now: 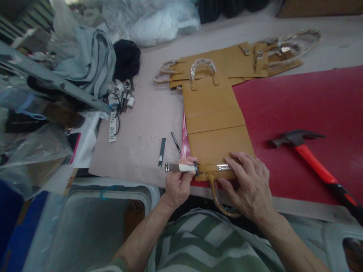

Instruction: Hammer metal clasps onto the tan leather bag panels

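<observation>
My left hand (179,185) is closed around a metal hand punch (181,167) with a white band on its shaft. The wide head of the punch is at the left end of a strip along the near edge of a tan leather bag panel (219,141). My right hand (251,185) lies on that edge with its fingers stretched over the leather, beside a shiny silver piece (223,167). A curved tan handle (214,190) hangs from the near edge, between my hands. Another handle (203,64), wrapped in clear film, is at the panel's far end.
On the red mat (295,102) to the right lies a claw hammer (312,158). More tan bag pieces (227,60) are stacked behind the panel. A dark flat strip (162,152) and a thin metal rod (176,142) lie to the left. Plastic bins (93,211) stand below the table edge.
</observation>
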Demonstrator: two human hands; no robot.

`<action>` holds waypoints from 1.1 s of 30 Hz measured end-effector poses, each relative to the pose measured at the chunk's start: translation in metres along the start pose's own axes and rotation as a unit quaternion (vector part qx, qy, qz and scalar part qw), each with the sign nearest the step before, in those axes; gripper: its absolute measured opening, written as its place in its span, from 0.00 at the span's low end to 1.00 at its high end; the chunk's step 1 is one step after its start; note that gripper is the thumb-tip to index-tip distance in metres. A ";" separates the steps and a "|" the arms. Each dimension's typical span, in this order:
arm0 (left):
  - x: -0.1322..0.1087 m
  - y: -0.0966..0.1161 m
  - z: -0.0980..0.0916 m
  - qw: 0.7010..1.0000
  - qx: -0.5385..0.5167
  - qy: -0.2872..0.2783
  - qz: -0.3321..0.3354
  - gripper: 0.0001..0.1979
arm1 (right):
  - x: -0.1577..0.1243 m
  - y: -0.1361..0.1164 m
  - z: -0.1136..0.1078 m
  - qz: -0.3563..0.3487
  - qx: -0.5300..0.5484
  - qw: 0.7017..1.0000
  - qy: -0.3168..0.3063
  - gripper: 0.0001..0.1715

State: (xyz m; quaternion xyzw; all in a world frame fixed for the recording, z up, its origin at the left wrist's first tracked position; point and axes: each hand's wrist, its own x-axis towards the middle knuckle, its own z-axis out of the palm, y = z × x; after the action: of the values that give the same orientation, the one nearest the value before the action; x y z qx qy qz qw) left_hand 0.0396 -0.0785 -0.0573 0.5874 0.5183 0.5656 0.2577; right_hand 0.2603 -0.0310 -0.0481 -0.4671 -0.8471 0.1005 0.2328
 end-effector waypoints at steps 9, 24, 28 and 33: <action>-0.006 0.002 0.000 0.994 0.060 -0.006 0.091 0.11 | 0.000 0.000 0.000 -0.003 0.003 1.000 0.007 0.27; -0.011 0.003 0.002 0.992 0.073 -0.019 0.105 0.09 | -0.001 0.001 0.001 -0.010 -0.004 1.000 0.019 0.25; -0.012 0.003 0.003 0.991 0.084 -0.007 0.103 0.08 | -0.001 0.001 0.002 -0.010 -0.004 1.000 0.020 0.25; -0.012 0.003 0.004 0.991 0.080 -0.005 0.104 0.08 | -0.001 0.000 0.002 -0.006 -0.005 1.000 0.018 0.26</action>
State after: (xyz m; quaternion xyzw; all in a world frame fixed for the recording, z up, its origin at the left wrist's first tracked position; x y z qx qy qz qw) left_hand 0.0460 -0.0890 -0.0600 0.6594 0.4966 0.5435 0.1521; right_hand 0.2603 -0.0319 -0.0503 -0.4652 -0.8459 0.0864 0.2463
